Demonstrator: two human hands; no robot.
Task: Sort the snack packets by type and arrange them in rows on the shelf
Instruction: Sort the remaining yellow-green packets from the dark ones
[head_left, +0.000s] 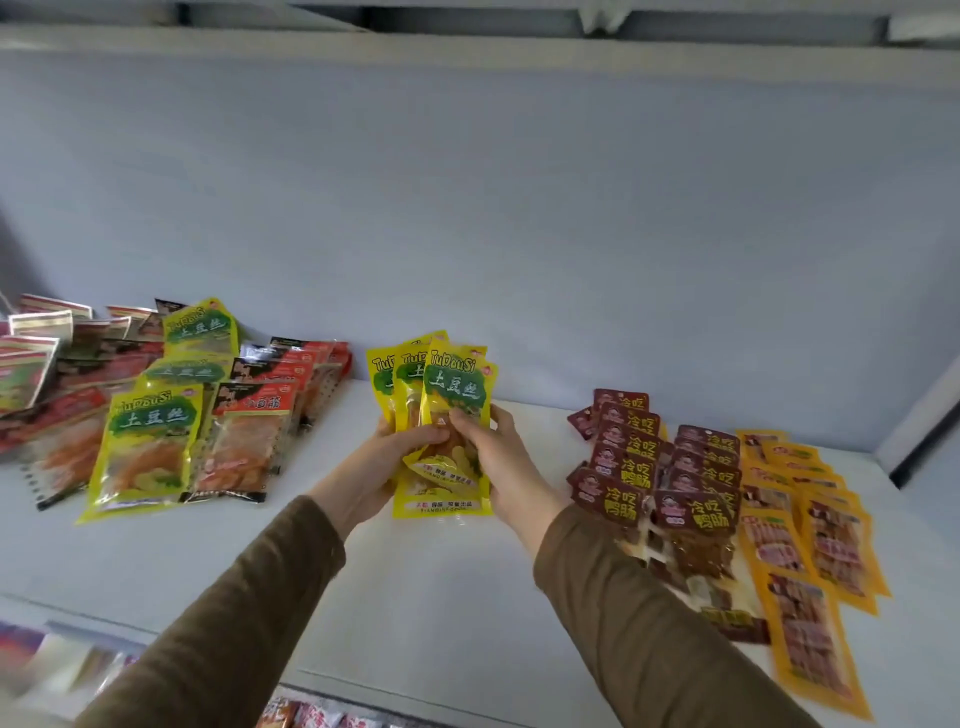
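Observation:
Both my hands hold a fanned stack of yellow-green TuDouSi packets (447, 384) upright above the middle of the white shelf (415, 582). My left hand (379, 462) grips the stack from the left, its thumb across the front. My right hand (493, 457) grips it from the right, fingers curled over the front packet. More yellow-green packets (145, 447) lie on the left among red packets (249, 436). On the right, dark red packets (639, 467) lie in overlapping rows beside orange packets (810, 535).
A mixed heap of red and pale packets (36, 364) fills the far left corner. The grey back wall (519, 208) stands close behind. A lower shelf with more packets (311, 717) shows beneath the front edge.

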